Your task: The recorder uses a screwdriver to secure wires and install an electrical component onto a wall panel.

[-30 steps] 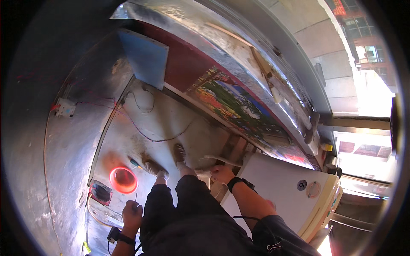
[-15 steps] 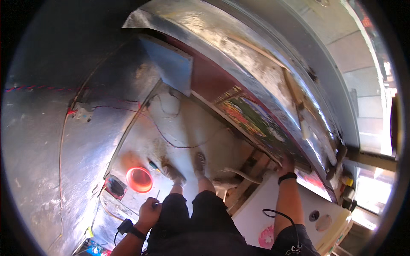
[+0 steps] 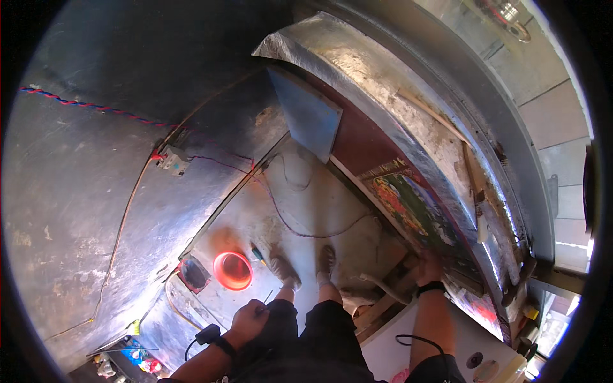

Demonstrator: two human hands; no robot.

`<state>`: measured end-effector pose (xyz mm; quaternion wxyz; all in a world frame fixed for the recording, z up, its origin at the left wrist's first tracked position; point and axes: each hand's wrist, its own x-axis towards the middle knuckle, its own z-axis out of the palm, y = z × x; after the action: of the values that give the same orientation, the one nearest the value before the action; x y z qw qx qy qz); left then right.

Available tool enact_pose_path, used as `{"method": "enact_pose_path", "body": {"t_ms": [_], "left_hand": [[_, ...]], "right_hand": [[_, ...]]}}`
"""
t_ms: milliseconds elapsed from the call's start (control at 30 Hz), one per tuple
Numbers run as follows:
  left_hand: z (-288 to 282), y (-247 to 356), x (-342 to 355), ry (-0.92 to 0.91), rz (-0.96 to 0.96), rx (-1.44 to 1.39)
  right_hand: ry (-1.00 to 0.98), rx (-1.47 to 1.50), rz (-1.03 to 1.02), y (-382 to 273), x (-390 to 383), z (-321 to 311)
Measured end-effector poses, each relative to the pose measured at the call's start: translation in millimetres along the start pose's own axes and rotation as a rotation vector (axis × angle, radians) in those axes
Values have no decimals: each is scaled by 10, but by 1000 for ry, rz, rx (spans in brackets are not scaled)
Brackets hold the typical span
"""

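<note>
The slim tool [image 3: 261, 309] was in the left hand [image 3: 248, 322], low in the view and just above the person's dark-clothed thigh. It had a dark, stubby handle, mostly covered by the fingers, and a thin, straight, metal-looking shaft that slanted up past them; its tip was too small to make out. The left grip was closed around that handle. The right hand [image 3: 430, 269] was by the lower right part of the picture panel [image 3: 415, 210], where shadow and blur hid the fingers (whether that grip was apart or together, I could not tell).

The panel was a long, flat, dark red board, printed with a landscape in green, orange and blue. Above it ran a ledge [image 3: 357, 57] with a silvery, foil-like face and a rough, stained top, on which a narrow wooden strip [image 3: 434, 115] lay. Below the right forearm was a smooth white panel [image 3: 396, 338]. A flat blue board [image 3: 306, 115] leaned near the corner. On the scuffed grey floor [image 3: 300, 198] stood a round, glossy orange-red bucket [image 3: 232, 271], with a green-handled tool [image 3: 257, 253] lying near it. Twisted red and blue wire [image 3: 96, 107] crossed the dull, blotchy wall [image 3: 76, 191].
</note>
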<state>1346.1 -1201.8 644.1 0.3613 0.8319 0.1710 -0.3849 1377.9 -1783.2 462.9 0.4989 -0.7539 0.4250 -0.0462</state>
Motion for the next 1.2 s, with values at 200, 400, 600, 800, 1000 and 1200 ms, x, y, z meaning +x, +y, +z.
{"method": "enact_pose_path", "body": {"t_ms": [200,400,600,800,1000,1200], "left_hand": [[-135,295,-177,56,79,39],[-210,647,-167,23,231,62],[-35,1343,-116,-7,543,-132],[304,2093,-173,0,916,-167],[329,1987,-231,-315,759,-38],[-183,1618,-292,-94,620,-103]], "right_hand": [[-403,367,53,-789,-890,835],[-346,719,507,-2139,-1768,850],[-520,912,539,-2817,-2210,229],[-634,1061,541,-2904,-2303,-227],[-612,1076,408,-3116,-2208,-469],[-579,1031,327,-3291,-1944,-496]]}}
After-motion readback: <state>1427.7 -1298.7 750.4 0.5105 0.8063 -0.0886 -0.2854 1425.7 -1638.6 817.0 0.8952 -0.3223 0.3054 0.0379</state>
